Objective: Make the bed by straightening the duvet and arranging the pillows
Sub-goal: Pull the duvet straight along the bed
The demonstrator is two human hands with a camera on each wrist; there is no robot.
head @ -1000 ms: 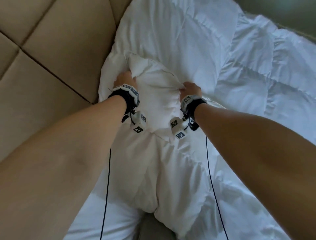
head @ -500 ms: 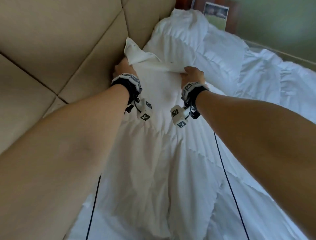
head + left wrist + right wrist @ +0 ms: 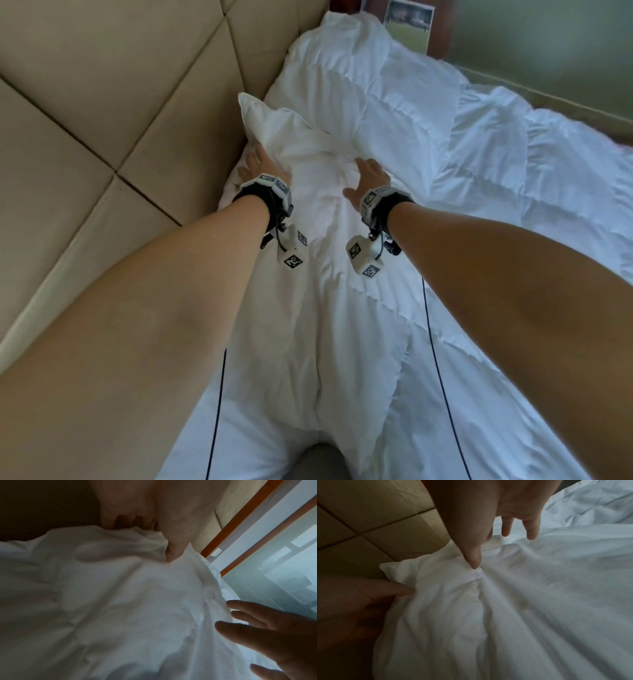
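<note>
Arms reached forward, the left hand (image 3: 254, 167) and right hand (image 3: 369, 178) both spread loose, gripping nothing. The duvet (image 3: 318, 219) lay bunched between them, touching both, its corner against the headboard (image 3: 113, 102).

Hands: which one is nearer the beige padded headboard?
The left hand, touching the white duvet corner beside that headboard; the right hand rests farther from it.

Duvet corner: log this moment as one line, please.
step: duvet corner at headboard | left hand: open, touching | right hand: open, on the fabric | grip: none | duvet: creased
</note>
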